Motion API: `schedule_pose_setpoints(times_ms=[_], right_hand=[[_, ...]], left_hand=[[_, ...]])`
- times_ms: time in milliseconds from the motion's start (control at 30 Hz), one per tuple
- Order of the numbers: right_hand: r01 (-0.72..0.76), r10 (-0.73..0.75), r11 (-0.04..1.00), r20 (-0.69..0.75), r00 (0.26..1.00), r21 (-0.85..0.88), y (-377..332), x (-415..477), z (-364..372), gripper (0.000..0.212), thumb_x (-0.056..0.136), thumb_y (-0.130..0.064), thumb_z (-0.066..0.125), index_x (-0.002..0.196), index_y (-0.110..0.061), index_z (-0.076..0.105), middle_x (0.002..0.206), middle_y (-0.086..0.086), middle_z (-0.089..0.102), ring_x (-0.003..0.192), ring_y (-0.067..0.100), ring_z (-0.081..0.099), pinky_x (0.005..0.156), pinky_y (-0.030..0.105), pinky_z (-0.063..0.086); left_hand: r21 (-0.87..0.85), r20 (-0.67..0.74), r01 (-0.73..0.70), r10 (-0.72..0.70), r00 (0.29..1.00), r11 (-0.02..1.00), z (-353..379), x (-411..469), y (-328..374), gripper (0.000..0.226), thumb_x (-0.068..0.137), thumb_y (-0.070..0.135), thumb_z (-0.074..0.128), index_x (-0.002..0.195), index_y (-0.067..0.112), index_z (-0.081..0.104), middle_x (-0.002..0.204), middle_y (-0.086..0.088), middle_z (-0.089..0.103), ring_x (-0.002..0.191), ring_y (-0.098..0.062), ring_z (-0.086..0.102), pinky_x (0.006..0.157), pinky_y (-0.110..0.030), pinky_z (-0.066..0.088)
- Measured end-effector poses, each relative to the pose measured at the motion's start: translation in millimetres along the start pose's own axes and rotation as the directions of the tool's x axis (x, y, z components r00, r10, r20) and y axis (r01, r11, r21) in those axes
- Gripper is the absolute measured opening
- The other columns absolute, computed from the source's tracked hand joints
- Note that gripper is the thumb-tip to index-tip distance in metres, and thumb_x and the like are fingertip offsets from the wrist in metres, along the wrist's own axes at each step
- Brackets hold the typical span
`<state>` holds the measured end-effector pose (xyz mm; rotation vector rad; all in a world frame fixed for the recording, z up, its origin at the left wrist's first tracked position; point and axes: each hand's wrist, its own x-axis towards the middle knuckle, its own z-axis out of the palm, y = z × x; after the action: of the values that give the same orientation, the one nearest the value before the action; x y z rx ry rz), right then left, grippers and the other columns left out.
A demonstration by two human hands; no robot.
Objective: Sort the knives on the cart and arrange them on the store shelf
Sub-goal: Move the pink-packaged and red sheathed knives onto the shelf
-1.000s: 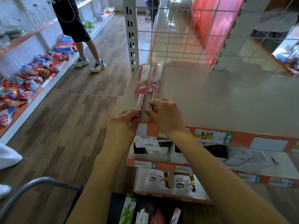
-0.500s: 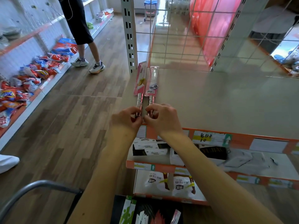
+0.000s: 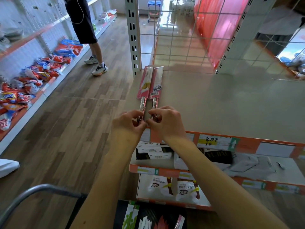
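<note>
You are facing the shelf point(image 3: 214, 104), its top stretching away beyond your hands. Just ahead of your knuckles the left knife point(image 3: 145, 85) and right knife point(image 3: 156, 83) are lying side by side, sleeved blades pointing away. Your left hand point(image 3: 127, 123) is pinching the left knife's handle end and your right hand point(image 3: 166, 123) is pinching the other's. You are probably squaring them parallel, leaving room to your right. More packs point(image 3: 148, 219) are waiting in the cart point(image 3: 41, 189) under your forearms.

two knives point(image 3: 149, 87) on beige shelf point(image 3: 222, 104)
</note>
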<state>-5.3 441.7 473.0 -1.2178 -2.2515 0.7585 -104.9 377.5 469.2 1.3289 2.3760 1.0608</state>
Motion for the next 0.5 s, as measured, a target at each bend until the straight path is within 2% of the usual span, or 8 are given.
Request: schedule_pose_setpoints(times_ms=[100, 233, 367, 500], right_hand=[[0.005, -0.005, 1.0, -0.002, 1.0, -0.008, 1, -1, -1, 0.034, 0.085, -0.02, 0.065, 0.118, -0.013, 0.064, 0.12, 0.012, 0.058, 0.104, 0.02, 0.059, 0.087, 0.015, 0.041], [-0.002, 0.002, 1.0, -0.008, 1.0, 0.016, 2, -2, -3, 0.035, 0.085, -0.022, 0.066, 0.118, -0.013, 0.063, 0.119, 0.011, 0.058, 0.102, 0.019, 0.06, 0.087, 0.015, 0.042], [-0.014, 0.014, 0.999, -0.006, 1.0, 0.048, 0, -3, -7, 0.036, 0.085, -0.024, 0.066, 0.118, -0.012, 0.064, 0.117, 0.011, 0.059, 0.099, 0.02, 0.062, 0.088, 0.02, 0.047], [-0.041, 0.041, 0.999, 0.006, 0.999, 0.016, -1, -4, -11, 0.035, 0.085, -0.024, 0.065, 0.119, -0.014, 0.063, 0.12, 0.009, 0.058, 0.101, 0.02, 0.06, 0.088, 0.022, 0.046]], left_hand=[[0.012, -0.019, -0.001, 0.002, 1.0, 1.0, 0, -2, 0, 0.02, 0.083, 0.023, 0.063, 0.103, 0.018, 0.067, 0.103, -0.003, 0.067, 0.072, -0.004, 0.055, 0.054, -0.002, 0.034], [0.007, -0.034, -0.024, 0.024, 0.999, 1.0, 0, -3, 2, 0.022, 0.086, 0.026, 0.06, 0.105, 0.016, 0.066, 0.107, -0.004, 0.065, 0.071, -0.005, 0.054, 0.056, -0.004, 0.034], [-0.011, -0.062, -0.028, 0.027, 0.998, 1.0, -1, -2, 5, 0.023, 0.086, 0.025, 0.06, 0.106, 0.015, 0.065, 0.113, -0.004, 0.061, 0.076, -0.009, 0.056, 0.065, -0.018, 0.043], [-0.003, -0.049, -0.026, 0.026, 0.998, 1.0, -3, -4, 5, 0.024, 0.086, 0.027, 0.059, 0.107, 0.017, 0.064, 0.116, -0.004, 0.06, 0.082, -0.011, 0.057, 0.07, -0.024, 0.046]])
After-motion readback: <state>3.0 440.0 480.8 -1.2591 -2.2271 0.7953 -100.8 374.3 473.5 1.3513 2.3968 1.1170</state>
